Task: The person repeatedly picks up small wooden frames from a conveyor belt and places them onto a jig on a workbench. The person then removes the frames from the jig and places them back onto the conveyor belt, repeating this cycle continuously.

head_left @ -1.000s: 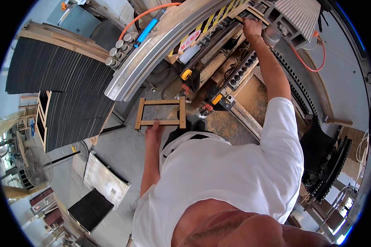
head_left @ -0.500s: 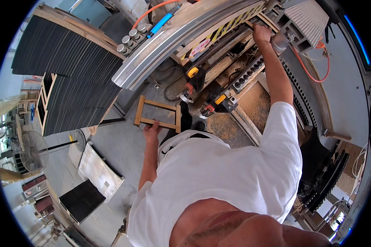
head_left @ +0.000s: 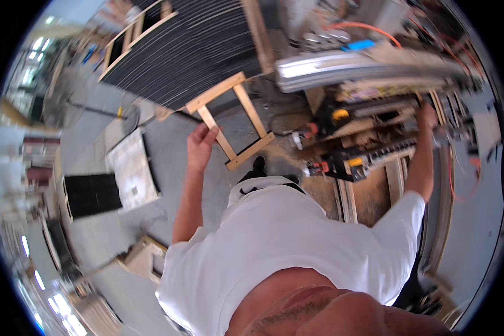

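One wooden frame (head_left: 220, 138) in left grip (head_left: 201, 144); yellowish marked strip (head_left: 383, 92) blurred.

Pale wooden frame (head_left: 251, 112): four bars enclosing an open rectangle, held aslant by one crosspiece in the left hand (head_left: 200, 147).

Single head-worn fisheye camera, left of pair, looked steeply down from wearer's head. White short-sleeved cloth shirt (head_left: 297, 235) filled near lower centre; pale rectangular wooden frame (head_left: 251, 111) showed at middle range, smooth grey floor (head_left: 171, 151) beyond.
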`<action>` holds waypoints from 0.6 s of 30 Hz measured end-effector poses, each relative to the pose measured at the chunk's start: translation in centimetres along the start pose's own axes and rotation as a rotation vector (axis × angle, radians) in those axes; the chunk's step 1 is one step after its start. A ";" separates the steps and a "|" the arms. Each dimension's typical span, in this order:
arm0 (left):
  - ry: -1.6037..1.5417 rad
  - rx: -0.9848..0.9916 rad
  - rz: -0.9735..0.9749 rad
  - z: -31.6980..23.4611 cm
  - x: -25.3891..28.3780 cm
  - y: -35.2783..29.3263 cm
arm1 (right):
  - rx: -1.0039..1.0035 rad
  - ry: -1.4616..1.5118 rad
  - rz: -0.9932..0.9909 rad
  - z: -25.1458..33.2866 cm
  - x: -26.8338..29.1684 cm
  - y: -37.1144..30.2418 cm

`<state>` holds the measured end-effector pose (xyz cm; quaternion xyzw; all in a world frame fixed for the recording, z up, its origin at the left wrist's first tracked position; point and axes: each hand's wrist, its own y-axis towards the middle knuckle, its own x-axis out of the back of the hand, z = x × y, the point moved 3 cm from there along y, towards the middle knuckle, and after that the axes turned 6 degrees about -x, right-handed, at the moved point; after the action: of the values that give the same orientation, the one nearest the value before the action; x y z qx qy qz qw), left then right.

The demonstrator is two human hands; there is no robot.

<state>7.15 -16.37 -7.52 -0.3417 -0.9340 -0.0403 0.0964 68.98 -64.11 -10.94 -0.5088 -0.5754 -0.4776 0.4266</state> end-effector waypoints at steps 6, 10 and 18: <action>-0.211 -0.177 -0.233 -10.3 13.9 4.5 | 0.171 0.905 -0.400 5.3 11.4 -12.1; -0.189 -0.244 -0.262 -11.6 26.5 14.4 | 0.239 1.383 -0.304 11.1 19.0 -26.3; -0.242 -0.147 -0.117 -14.7 30.0 37.5 | 0.125 1.396 0.213 19.7 9.2 -39.7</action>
<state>11.18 29.08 13.43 -0.2950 -0.9517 -0.0726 -0.0448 28.37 -44.17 -10.11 -0.1120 -0.1412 -0.6141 0.7684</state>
